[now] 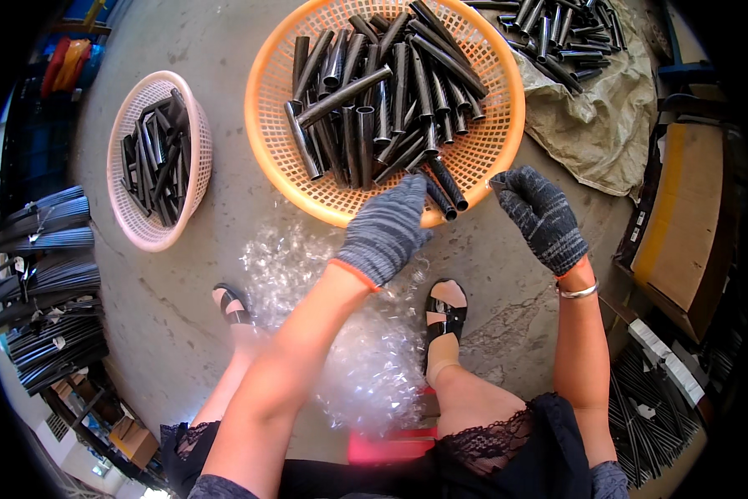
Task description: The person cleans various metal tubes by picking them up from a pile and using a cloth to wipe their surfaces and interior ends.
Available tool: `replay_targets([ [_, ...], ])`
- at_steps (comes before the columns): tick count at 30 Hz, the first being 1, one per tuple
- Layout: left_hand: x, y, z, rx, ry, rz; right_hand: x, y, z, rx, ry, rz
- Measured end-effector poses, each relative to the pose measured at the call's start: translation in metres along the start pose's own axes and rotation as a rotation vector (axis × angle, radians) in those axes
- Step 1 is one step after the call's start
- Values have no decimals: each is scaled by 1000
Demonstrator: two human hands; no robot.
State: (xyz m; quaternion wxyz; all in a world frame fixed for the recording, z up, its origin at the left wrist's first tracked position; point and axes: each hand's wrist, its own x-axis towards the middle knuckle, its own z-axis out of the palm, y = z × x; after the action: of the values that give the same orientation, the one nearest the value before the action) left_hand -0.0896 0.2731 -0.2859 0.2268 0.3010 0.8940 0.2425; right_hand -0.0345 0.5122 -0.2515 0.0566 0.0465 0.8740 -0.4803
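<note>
A large orange plastic basket (pixel 260 108) stands in front of me, heaped with short black tubes (pixel 365 137). My left hand (pixel 386 224), in a grey striped knit glove, reaches over its near rim. Its fingers are closed at the end of a black tube (pixel 437 198) that slants toward the rim beside another tube. To the right of the basket, my right hand (pixel 542 216) is gloved the same way and held in a pinch. Something small and dark shows at its fingertips, too small to name. Shiny clear film scraps (pixel 357 358) lie on the floor below my left hand.
A smaller pale pink basket (pixel 203 179) with black tubes stands at the left. More tubes (pixel 557 33) lie on a beige woven sheet (pixel 611 137) at the far right. Cardboard boxes (pixel 677 216) stand at the right; bundled black rods (pixel 49 283) line the left.
</note>
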Motion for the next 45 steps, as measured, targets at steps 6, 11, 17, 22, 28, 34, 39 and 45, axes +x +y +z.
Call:
replay_targets([
  [6, -32, -34, 0, 324, 10, 133, 0, 7, 4, 281, -9, 209],
  [11, -43, -17, -2, 368, -31, 110, 4, -2, 16, 533, 68, 329],
  [17, -68, -7, 9, 258, -8, 111, -3, 9, 25, 393, 13, 216],
  [22, -25, -30, -16, 318, 129, 174, -7, 5, 22, 459, -6, 299],
  [28, 59, -36, -52, 776, 100, 462, -7, -3, 21, 538, 43, 295],
  [34, 85, -38, -51, 958, -163, 499, -6, -7, 11, 571, 85, 292],
  [39, 51, -35, -87, 464, 242, 636, -14, -29, 5, 593, 115, 252],
  [45, -49, 15, -64, -666, 237, 157, -26, -87, 27, 777, 78, 79],
])
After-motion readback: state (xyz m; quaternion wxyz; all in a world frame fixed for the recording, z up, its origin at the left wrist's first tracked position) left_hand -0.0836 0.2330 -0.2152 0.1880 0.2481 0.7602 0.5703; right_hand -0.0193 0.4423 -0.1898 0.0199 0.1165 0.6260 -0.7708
